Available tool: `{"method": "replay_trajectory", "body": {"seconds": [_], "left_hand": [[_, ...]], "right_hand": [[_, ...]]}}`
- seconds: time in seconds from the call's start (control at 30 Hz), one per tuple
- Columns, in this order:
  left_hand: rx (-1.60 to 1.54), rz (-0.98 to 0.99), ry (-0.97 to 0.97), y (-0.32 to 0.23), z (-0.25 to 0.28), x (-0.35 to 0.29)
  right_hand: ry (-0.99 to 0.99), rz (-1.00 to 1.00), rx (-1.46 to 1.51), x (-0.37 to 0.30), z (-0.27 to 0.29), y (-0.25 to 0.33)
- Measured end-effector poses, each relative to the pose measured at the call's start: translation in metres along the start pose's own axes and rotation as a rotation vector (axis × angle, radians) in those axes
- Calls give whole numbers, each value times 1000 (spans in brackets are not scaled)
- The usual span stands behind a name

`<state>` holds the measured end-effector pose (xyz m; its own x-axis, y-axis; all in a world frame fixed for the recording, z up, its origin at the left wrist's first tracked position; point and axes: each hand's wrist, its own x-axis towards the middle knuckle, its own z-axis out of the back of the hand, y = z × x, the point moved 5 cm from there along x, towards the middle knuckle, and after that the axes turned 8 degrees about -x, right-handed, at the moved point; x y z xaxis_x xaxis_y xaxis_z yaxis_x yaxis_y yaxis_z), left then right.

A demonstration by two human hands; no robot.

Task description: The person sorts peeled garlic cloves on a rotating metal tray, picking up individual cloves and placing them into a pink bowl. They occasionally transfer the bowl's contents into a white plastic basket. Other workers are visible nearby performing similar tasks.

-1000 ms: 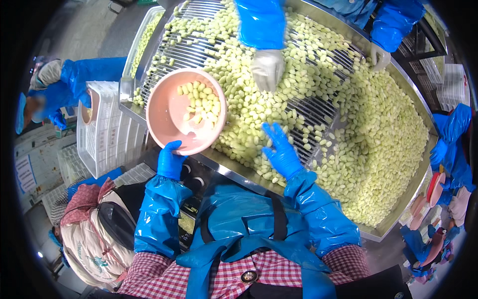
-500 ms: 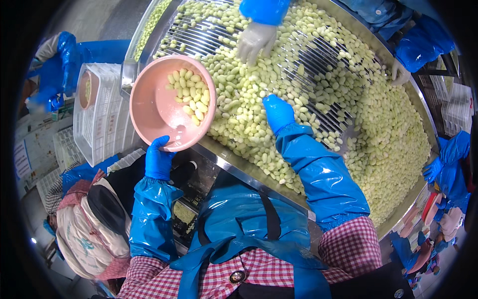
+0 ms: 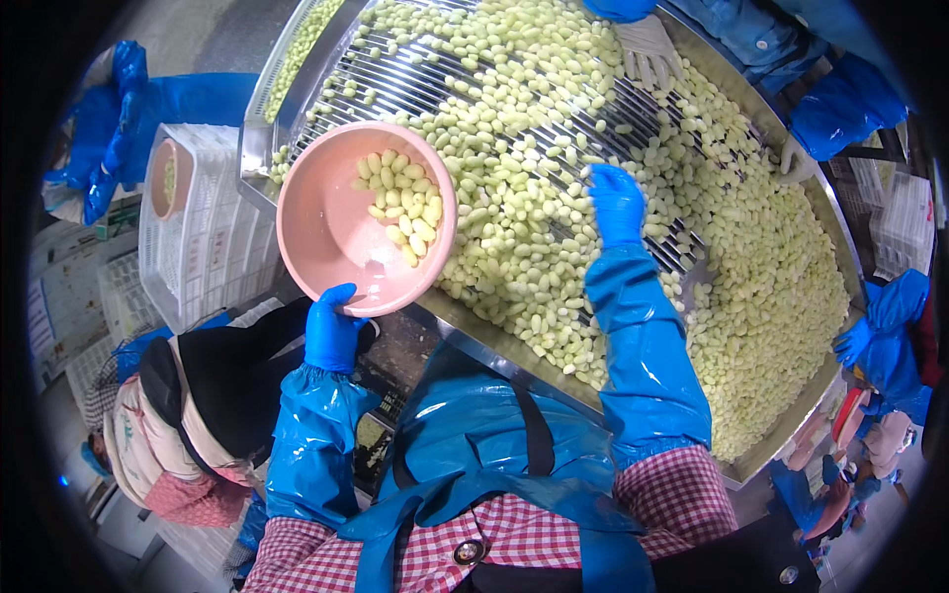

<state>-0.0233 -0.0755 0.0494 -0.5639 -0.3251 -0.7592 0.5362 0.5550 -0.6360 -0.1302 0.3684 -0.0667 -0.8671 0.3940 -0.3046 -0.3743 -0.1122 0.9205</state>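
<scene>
My left hand (image 3: 332, 331), in a blue glove, grips the near rim of a round pink basin (image 3: 321, 212), thumb over the edge. The basin is tilted, with a cluster of pale green oval fruits (image 3: 403, 203), like grapes, along its far right side. My right hand (image 3: 619, 203), also blue-gloved, is over the middle of a slatted metal sorting table (image 3: 410, 69), its fingers bent together at the fruits. Whatever lies within them is hidden. Loose grape-like fruits (image 3: 524, 262) cover much of the slats, heaped thickest on the right.
Across the table another person's white-gloved hand (image 3: 647, 54) touches the fruits; a second person's gloved hand (image 3: 794, 161) rests by the far right rim. White crates (image 3: 203, 247) are stacked at left, near a person in a pale jacket (image 3: 163, 430). The table's metal rim (image 3: 474, 351) runs before me.
My right hand has moved right and slightly away over the fruits. The basin in my left hand has shifted right and a little nearer. A co-worker's white-gloved hand has swung right.
</scene>
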Motion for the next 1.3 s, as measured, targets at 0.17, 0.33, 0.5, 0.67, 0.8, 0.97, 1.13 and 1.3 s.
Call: {"method": "replay_trajectory", "body": {"seconds": [0.17,0.33,0.5,0.67,0.8,0.97,1.13,1.3], "left_hand": [[-53,44,24,1,2,-1],[-17,40,-28,3,1,-4],[-1,41,3,7,1,-5],[-47,58,39,16,2,-2],[45,29,29,21,1,-1],[120,0,37,26,-7,-8],[140,-24,32,33,-22,-12],[143,34,79,39,-34,-14]], "right_hand": [[-29,61,-256,-3,50,-6],[123,306,-396,-18,15,-1],[239,357,-1008,-20,-37,3],[293,315,-1034,-21,-66,-12],[269,425,-1039,-13,-71,-20],[340,-449,461,-9,-26,-14],[483,-416,819,-69,-11,69],[823,205,263,-105,-16,117]]}}
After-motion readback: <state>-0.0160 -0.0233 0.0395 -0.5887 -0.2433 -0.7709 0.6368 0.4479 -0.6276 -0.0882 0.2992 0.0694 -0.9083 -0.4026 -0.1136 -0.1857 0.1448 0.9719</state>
